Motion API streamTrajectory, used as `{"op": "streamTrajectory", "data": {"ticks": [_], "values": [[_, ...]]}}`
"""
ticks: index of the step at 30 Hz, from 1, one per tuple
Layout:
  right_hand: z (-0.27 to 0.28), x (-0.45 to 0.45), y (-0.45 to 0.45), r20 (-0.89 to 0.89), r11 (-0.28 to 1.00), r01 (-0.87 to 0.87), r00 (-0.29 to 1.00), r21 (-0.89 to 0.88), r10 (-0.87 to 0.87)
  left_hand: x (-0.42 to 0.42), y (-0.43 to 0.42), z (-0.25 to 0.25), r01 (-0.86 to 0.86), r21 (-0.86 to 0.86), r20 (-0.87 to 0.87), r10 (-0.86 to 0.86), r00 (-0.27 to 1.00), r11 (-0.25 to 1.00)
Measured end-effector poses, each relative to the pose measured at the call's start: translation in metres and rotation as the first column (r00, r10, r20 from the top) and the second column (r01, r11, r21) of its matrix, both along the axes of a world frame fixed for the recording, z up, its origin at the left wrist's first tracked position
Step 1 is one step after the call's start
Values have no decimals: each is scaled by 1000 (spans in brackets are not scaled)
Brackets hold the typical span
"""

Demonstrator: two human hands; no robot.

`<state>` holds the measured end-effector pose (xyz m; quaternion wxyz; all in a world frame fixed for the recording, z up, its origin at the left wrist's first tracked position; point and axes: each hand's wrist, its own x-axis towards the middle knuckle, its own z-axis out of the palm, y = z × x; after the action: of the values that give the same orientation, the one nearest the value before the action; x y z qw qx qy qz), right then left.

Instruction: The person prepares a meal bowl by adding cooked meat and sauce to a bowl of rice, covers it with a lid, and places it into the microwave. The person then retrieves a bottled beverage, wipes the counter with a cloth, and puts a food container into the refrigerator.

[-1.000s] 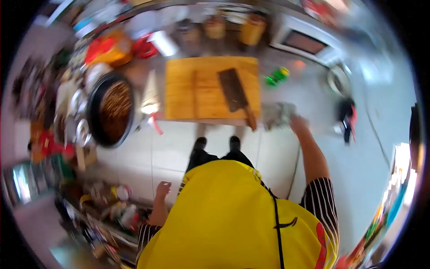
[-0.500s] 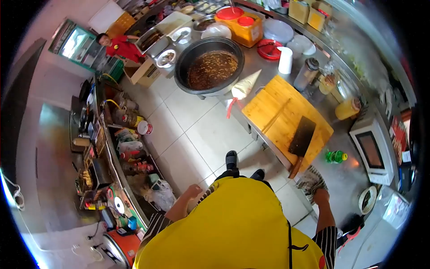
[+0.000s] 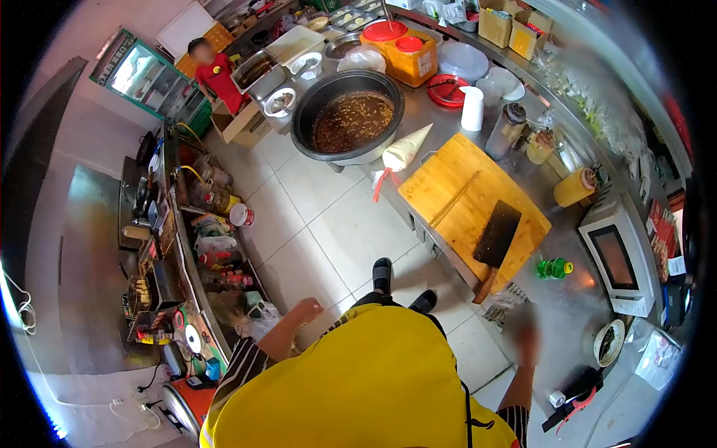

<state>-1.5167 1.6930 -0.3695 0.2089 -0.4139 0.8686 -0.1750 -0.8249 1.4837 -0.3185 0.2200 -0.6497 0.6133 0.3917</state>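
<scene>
My left hand hangs over the floor at my side, fingers loosely curled, with nothing seen in it. At the counter's near edge, my right hand is smeared by blur, so its fingers cannot be made out. Just beyond it a patterned grey cloth lies at the edge, partly covered by the blur. Left of the cloth, the wooden handle of a cleaver juts over the side of a wooden cutting board. A pair of chopsticks rests on that board. A green bottle lies nearby.
A large black pot of brown liquid stands ahead, beside a filled piping bag and an orange container. A microwave is on the right. Bottles and pans line the left shelf. A person in red stands far left.
My right hand has drawn slightly left and nearer to me, and is now blurred. My left hand has shifted slightly left and up. The camera view has shifted a little.
</scene>
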Motion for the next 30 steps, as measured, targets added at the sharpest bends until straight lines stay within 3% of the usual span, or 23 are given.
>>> {"op": "streamTrajectory", "data": {"ticks": [1, 4, 5, 7, 10, 13, 14, 17, 20, 23, 26, 29, 30], "values": [[-10, 2, 4, -18, 990, -11, 1000, -141, 8, 1, -3, 0, -22, -16, -15, 22, 1000, 1000], [-39, 1, 8, -221, 994, 41, 975, 101, -18, 2, -13, 6, -51, -43, -35, 49, 998, 998], [-52, -1, 11, -413, 998, -55, 909, 30, 62, -2, -17, 15, -38, -38, -27, 37, 999, 999], [-98, -9, 26, -749, 961, -271, 647, -50, 143, -7, -28, 25, -6, -36, -9, 5, 1000, 999], [-126, -4, 22, -768, 993, -75, 641, -90, -21, -7, -33, 32, 49, -41, 5, -49, 999, 998], [-117, 9, 14, -803, 994, -32, 592, -108, -69, -8, -38, 41, 67, -59, -2, -67, 998, 996], [-118, 10, 16, -831, 999, 5, 556, -33, -30, -14, -37, 51, 50, -55, -1, -50, 999, 997], [-81, 19, 10, -902, 995, -83, 431, -56, -14, -16, -32, 52, 51, -41, 16, -51, 999, 998], [-90, 15, 11, -865, 994, -58, 500, -87, -47, -12, -23, 51, 43, -20, 24, -43, 999, 999], [-78, 4, 8, -531, 986, -40, 846, -159, -52, -14, -14, 52, 30, -27, 27, -30, 999, 999], [-101, -8, 14, -93, 924, 167, 973, -344, -210, -10, -8, 47, 35, -6, 21, -35, 999, 999], [-109, -13, 21, -351, 960, 28, 927, -279, -130, 0, -5, 31, 50, -7, 10, -50, 999, 999], [-111, -11, 24, -300, 957, 65, 942, -282, -152, 3, -4, 25, 55, -12, 6, -55, 998, 998]]}}
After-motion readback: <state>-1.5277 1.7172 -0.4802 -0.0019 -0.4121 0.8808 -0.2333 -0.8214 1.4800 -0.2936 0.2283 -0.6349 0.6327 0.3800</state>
